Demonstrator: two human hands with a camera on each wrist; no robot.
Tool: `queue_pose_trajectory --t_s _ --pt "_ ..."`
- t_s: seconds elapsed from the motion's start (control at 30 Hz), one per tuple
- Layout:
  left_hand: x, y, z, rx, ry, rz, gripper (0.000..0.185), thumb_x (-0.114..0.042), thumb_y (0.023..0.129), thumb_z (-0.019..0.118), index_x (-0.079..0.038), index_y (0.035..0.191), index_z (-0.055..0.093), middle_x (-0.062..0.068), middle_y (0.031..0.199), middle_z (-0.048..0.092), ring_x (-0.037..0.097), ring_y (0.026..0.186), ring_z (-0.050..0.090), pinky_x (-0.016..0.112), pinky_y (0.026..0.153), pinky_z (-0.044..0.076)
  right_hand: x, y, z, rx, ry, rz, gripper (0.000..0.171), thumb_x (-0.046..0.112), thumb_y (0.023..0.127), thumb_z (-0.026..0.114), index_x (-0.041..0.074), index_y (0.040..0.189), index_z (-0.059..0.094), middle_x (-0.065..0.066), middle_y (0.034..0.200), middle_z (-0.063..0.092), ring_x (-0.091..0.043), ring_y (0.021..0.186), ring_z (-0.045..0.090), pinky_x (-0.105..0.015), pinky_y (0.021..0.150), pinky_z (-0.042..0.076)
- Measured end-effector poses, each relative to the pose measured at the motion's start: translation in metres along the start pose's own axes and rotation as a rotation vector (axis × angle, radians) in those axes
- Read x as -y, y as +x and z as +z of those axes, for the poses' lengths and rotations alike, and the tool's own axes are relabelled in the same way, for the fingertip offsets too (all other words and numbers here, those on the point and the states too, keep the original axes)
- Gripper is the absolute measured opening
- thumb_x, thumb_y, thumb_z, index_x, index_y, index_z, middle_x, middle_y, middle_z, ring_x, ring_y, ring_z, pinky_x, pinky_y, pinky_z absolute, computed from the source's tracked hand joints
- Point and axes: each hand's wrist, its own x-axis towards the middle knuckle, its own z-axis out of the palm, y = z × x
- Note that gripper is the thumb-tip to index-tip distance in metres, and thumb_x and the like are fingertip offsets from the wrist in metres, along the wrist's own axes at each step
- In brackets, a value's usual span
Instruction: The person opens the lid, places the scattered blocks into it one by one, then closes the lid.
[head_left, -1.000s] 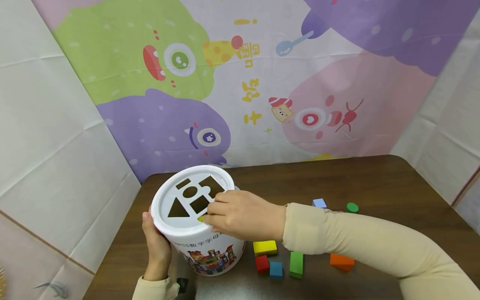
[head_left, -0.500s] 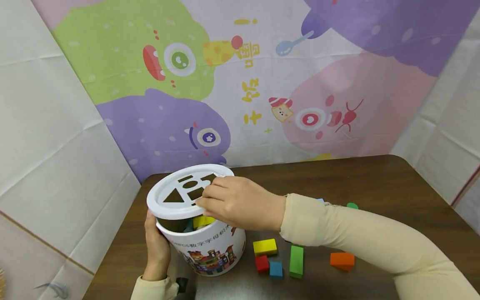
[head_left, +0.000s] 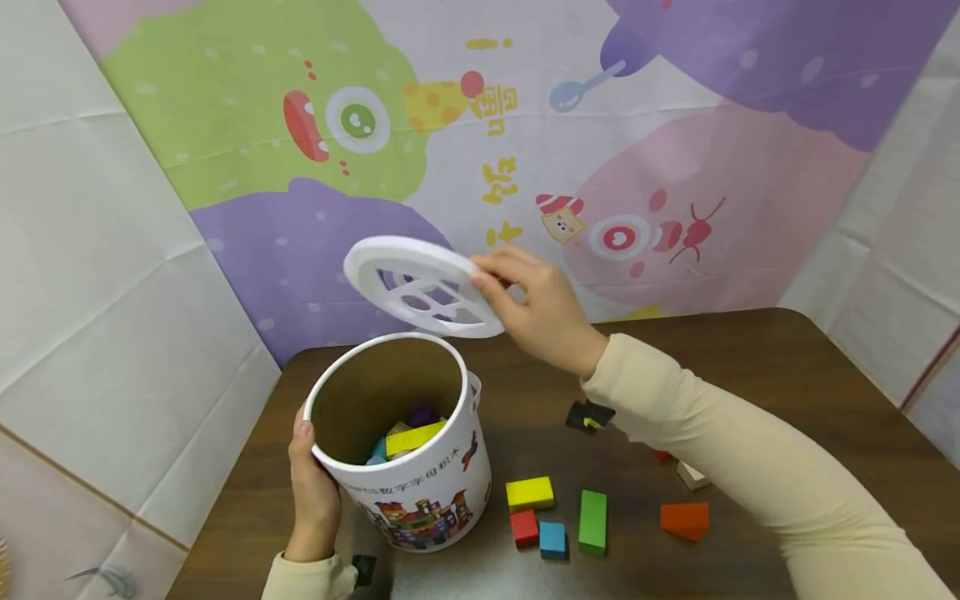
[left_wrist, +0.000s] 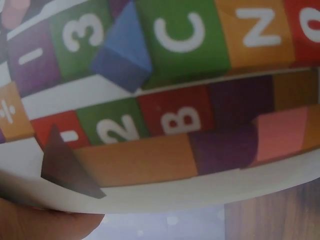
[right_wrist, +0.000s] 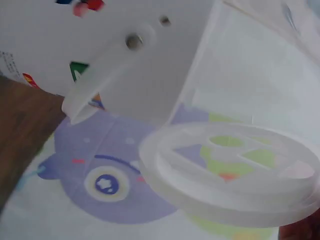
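My right hand [head_left: 492, 277] pinches the rim of a white round lid [head_left: 422, 286] with shape cut-outs and holds it tilted in the air above and behind the bucket. The wrist view shows that lid [right_wrist: 235, 172] from below. The white printed bucket [head_left: 420, 492] stands uncovered at the table's left, with a yellow block [head_left: 416, 437] and other blocks inside. My left hand [head_left: 312, 479] grips the bucket's left side, thumb up near the rim. Up close, the bucket wall [left_wrist: 165, 100] fills the left wrist view, with skin of the hand [left_wrist: 45, 225] below it.
Loose blocks lie on the dark wooden table [head_left: 787, 375] right of the bucket: yellow [head_left: 529, 493], red [head_left: 524, 527], blue [head_left: 552, 539], green [head_left: 592, 521], orange [head_left: 684, 519]. A small black item [head_left: 588, 414] lies behind them. A cartoon backdrop hangs behind the table.
My right hand has lifted the lid off the bucket and carried it up and to the right. The bucket now stands uncovered. The left hand has stayed on the bucket.
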Motion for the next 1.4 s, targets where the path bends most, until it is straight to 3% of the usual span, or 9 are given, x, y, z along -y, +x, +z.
queue_pose_trajectory --t_s 0.17,0.33,0.6,0.8,0.87,0.97,1.1,1.27,1.4 --pt "-0.001 -0.001 0.0 -0.019 0.005 -0.018 0.05 -0.036 0.101 0.021 -0.016 0.139 0.047 -0.001 0.128 0.053 0.017 0.12 0.047 0.033 0.099 0.035 -0.032 0.002 -0.016 -0.082 0.121 0.352 0.025 0.01 0.096 0.059 -0.006 0.112 0.069 -0.021 0.1 0.071 -0.014 0.076 0.064 -0.018 0.067 0.053" --pt "-0.001 -0.001 0.001 -0.016 0.0 -0.011 0.051 -0.035 0.101 0.021 -0.015 0.14 0.047 -0.001 0.129 0.053 0.017 0.12 0.047 0.033 0.099 0.036 -0.072 -0.01 -0.025 -0.142 0.168 0.608 0.03 0.015 0.098 0.057 -0.007 0.115 0.068 -0.026 0.103 0.068 -0.004 0.073 0.059 -0.014 0.065 0.051" --pt "-0.001 -0.001 0.002 -0.014 -0.014 -0.007 0.05 -0.035 0.101 0.022 -0.014 0.139 0.047 -0.001 0.128 0.053 0.016 0.119 0.048 0.032 0.099 0.036 -0.127 -0.05 -0.032 -0.044 0.103 0.915 0.038 0.021 0.101 0.048 -0.006 0.12 0.066 -0.025 0.113 0.066 -0.005 0.074 0.06 -0.017 0.063 0.051" --pt "0.0 -0.001 0.001 -0.004 -0.01 -0.006 0.051 -0.036 0.101 0.021 -0.015 0.142 0.045 0.0 0.13 0.053 0.017 0.121 0.048 0.032 0.1 0.037 -0.157 -0.082 -0.03 0.095 0.111 1.071 0.043 0.022 0.102 0.043 -0.006 0.131 0.058 -0.025 0.131 0.059 -0.028 0.116 0.058 -0.038 0.095 0.05" --pt "0.0 -0.001 0.001 -0.004 -0.002 -0.01 0.052 -0.036 0.101 0.021 -0.014 0.143 0.044 0.0 0.131 0.052 0.017 0.121 0.047 0.033 0.1 0.036 -0.164 -0.09 -0.028 0.141 0.117 1.116 0.045 0.024 0.103 0.042 -0.006 0.134 0.055 -0.025 0.134 0.057 -0.031 0.12 0.055 -0.042 0.101 0.047" --pt "0.0 -0.002 0.001 -0.013 0.009 -0.019 0.052 -0.036 0.101 0.02 -0.014 0.142 0.044 0.0 0.13 0.052 0.017 0.121 0.047 0.033 0.1 0.036 -0.172 -0.101 -0.025 0.194 0.087 1.153 0.045 0.025 0.103 0.041 -0.007 0.13 0.058 -0.024 0.124 0.061 -0.026 0.102 0.061 -0.039 0.092 0.051" --pt "0.0 -0.002 0.001 -0.017 0.004 -0.023 0.051 -0.037 0.101 0.021 -0.014 0.14 0.046 -0.001 0.129 0.052 0.017 0.12 0.047 0.032 0.1 0.036 -0.181 -0.112 -0.023 0.186 0.078 1.179 0.044 0.024 0.102 0.044 -0.011 0.121 0.062 -0.018 0.107 0.065 -0.011 0.077 0.059 -0.028 0.073 0.053" --pt "0.0 -0.002 0.001 -0.009 -0.01 -0.011 0.05 -0.036 0.101 0.021 -0.015 0.139 0.047 -0.001 0.128 0.053 0.016 0.119 0.048 0.031 0.099 0.037 -0.19 -0.122 -0.019 0.161 0.078 1.238 0.042 0.018 0.101 0.045 -0.016 0.121 0.059 -0.018 0.103 0.064 -0.006 0.066 0.058 -0.023 0.063 0.054" --pt "0.0 -0.001 0.001 -0.002 -0.009 -0.007 0.05 -0.036 0.102 0.021 -0.014 0.139 0.046 -0.001 0.128 0.053 0.016 0.119 0.048 0.031 0.099 0.037 -0.194 -0.128 -0.018 0.17 0.013 1.244 0.04 0.014 0.098 0.046 -0.017 0.12 0.059 -0.024 0.11 0.062 -0.008 0.067 0.057 -0.026 0.065 0.056"
